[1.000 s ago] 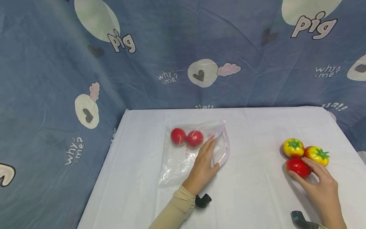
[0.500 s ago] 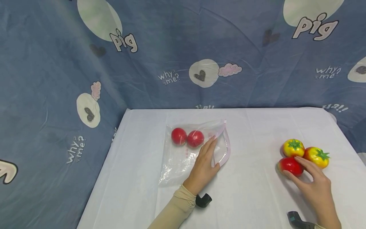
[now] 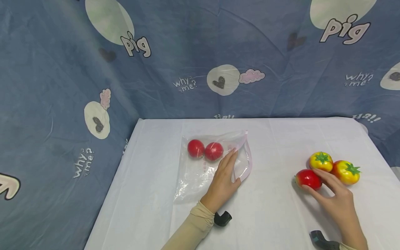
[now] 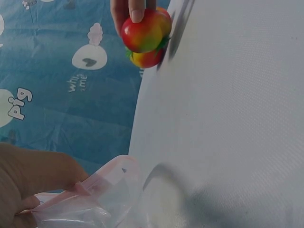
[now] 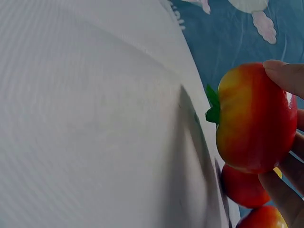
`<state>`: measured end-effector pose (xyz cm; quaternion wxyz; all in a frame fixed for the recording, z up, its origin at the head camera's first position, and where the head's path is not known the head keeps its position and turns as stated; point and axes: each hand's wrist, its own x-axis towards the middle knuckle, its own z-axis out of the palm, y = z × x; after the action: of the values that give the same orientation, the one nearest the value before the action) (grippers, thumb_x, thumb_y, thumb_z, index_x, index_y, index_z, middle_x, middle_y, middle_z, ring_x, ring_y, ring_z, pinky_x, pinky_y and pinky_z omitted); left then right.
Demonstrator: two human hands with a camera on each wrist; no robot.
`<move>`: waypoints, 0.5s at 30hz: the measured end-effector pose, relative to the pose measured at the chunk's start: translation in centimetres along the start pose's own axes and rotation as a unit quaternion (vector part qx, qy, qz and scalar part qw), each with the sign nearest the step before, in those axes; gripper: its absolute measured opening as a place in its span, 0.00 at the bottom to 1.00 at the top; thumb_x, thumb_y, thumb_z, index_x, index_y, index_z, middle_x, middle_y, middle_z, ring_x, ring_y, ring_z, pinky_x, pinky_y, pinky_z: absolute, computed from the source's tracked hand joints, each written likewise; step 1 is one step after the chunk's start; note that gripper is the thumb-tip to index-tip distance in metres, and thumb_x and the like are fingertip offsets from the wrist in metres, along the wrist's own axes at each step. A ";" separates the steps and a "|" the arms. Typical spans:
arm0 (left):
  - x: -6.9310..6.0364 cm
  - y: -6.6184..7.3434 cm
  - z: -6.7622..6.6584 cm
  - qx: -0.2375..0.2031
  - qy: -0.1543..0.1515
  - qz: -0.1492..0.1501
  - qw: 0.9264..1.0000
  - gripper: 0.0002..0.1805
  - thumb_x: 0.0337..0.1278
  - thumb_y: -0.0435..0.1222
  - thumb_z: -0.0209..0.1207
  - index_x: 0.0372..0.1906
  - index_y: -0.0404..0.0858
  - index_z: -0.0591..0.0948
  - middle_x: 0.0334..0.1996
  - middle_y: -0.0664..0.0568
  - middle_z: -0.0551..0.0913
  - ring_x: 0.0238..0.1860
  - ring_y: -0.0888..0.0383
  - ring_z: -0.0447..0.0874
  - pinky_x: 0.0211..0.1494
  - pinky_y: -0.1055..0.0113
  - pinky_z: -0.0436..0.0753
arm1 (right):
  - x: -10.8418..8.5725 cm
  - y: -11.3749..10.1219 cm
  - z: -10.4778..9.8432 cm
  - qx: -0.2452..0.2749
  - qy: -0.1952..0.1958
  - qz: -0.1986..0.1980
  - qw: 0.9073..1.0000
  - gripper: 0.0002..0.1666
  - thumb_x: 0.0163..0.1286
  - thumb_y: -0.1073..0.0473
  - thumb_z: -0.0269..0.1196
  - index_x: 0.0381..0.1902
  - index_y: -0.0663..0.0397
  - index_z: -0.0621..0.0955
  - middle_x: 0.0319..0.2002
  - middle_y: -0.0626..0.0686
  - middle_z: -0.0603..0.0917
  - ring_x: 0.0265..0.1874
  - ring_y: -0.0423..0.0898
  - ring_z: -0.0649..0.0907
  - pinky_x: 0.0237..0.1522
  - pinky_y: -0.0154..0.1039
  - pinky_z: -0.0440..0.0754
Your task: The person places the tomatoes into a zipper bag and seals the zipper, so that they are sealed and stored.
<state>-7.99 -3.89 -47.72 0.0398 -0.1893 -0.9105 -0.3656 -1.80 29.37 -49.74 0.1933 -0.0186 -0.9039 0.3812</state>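
A clear zip bag [image 3: 190,180] with a pink-edged mouth lies on the table, two red round fruits [image 3: 196,149] [image 3: 214,151] inside it. My left hand [image 3: 220,181] grips the bag at its mouth, fingers on the upper side and thumb towards the near edge; the left wrist view shows the thumb over the pink edge [image 4: 107,171]. On the right, my right hand [image 3: 339,201] holds a red and yellow toy fruit [image 3: 308,179] between thumb and fingers. Its green leaves [image 5: 213,105] show in the right wrist view.
Two yellow and red fruits [image 3: 321,161] [image 3: 346,172] with green leaves sit together behind the right hand. A white cloth covers the table [image 3: 268,215]. Blue patterned fabric [image 3: 175,41] hangs behind and at the left.
My right hand has moved left with the red fruit, away from the right-hand yellow one. The left hand and the bag have stayed in place.
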 end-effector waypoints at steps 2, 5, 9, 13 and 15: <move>0.0 0.0 0.0 0.000 0.000 0.001 1.000 0.52 0.52 0.27 0.71 0.81 0.40 0.59 0.81 0.52 0.61 0.81 0.53 0.59 0.83 0.59 0.64 | 0.1 -0.2 0.1 0.008 -0.005 -0.003 1.000 0.41 0.53 0.65 0.80 0.66 0.47 0.82 0.56 0.10 0.70 0.58 0.09 0.67 0.55 0.05 0.62; 0.0 -0.1 0.0 -0.001 0.002 0.002 1.000 0.52 0.52 0.27 0.71 0.81 0.40 0.59 0.81 0.52 0.60 0.81 0.53 0.59 0.83 0.59 0.63 | 0.2 -0.5 0.2 0.018 -0.014 -0.007 1.000 0.40 0.54 0.65 0.80 0.66 0.49 0.82 0.57 0.12 0.71 0.59 0.10 0.68 0.54 0.05 0.63; 0.0 -0.1 0.1 -0.002 0.002 0.003 1.000 0.51 0.52 0.27 0.71 0.81 0.40 0.60 0.81 0.52 0.61 0.81 0.54 0.59 0.83 0.59 0.63 | 0.4 -0.9 0.4 0.030 -0.028 -0.010 0.999 0.39 0.54 0.66 0.79 0.66 0.51 0.81 0.57 0.14 0.72 0.59 0.11 0.68 0.54 0.06 0.64; 0.0 -0.1 0.1 0.000 0.003 0.005 1.000 0.51 0.52 0.27 0.71 0.81 0.40 0.60 0.81 0.52 0.60 0.81 0.54 0.59 0.83 0.59 0.63 | 0.7 -1.4 0.6 0.034 -0.043 -0.014 0.998 0.40 0.55 0.65 0.79 0.67 0.50 0.81 0.58 0.17 0.74 0.60 0.12 0.68 0.54 0.06 0.65; 0.0 -0.1 0.1 0.001 0.003 0.005 1.000 0.51 0.52 0.27 0.71 0.81 0.40 0.60 0.81 0.52 0.60 0.81 0.54 0.59 0.83 0.59 0.63 | 0.9 -1.6 0.8 0.035 -0.047 -0.017 0.998 0.40 0.54 0.64 0.80 0.67 0.48 0.81 0.60 0.20 0.76 0.61 0.12 0.68 0.54 0.06 0.65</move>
<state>-8.03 -3.89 -47.86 0.0442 -0.1931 -0.9097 -0.3649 -2.71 27.85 -48.83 0.1576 0.0220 -0.8981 0.4100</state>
